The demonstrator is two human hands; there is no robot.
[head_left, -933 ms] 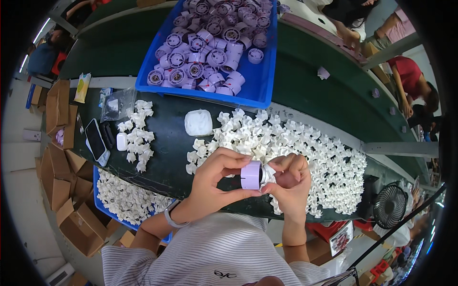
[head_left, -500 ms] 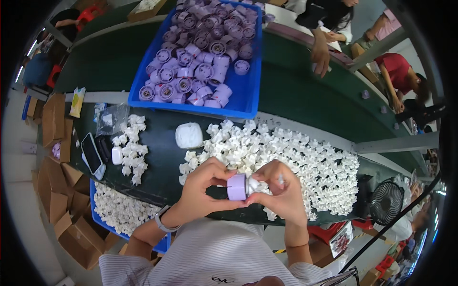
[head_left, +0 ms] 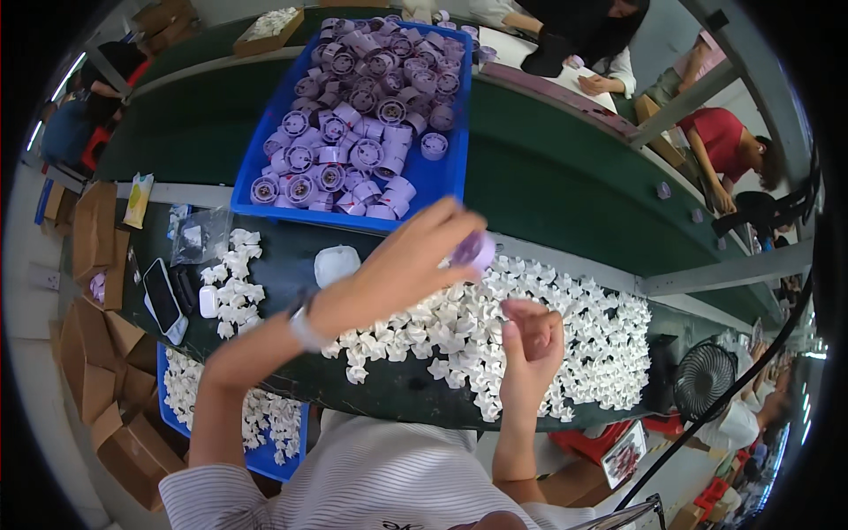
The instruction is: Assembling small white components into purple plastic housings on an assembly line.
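Observation:
My left hand reaches forward over the bench, its fingers closed on a short light-purple cylinder. The cylinder is smeared by motion, and the hand hides part of it. Below and to the right, my right hand hovers over a wide spread of small white plastic pieces. Its fingers are loosely curled with the thumb apart, and nothing shows in them. Beyond my left hand, a blue tray holds many similar purple cylinders.
A phone, a white earbud case and a small cluster of white pieces lie at left. A blue bin of white pieces stands below the bench edge, beside cardboard boxes. A black fan is at right. Co-workers sit across.
My hands have come apart. The left moved forward and up with the purple cylinder; the right dropped its grip near the cylinder and stays over the white pieces. The view has shifted slightly.

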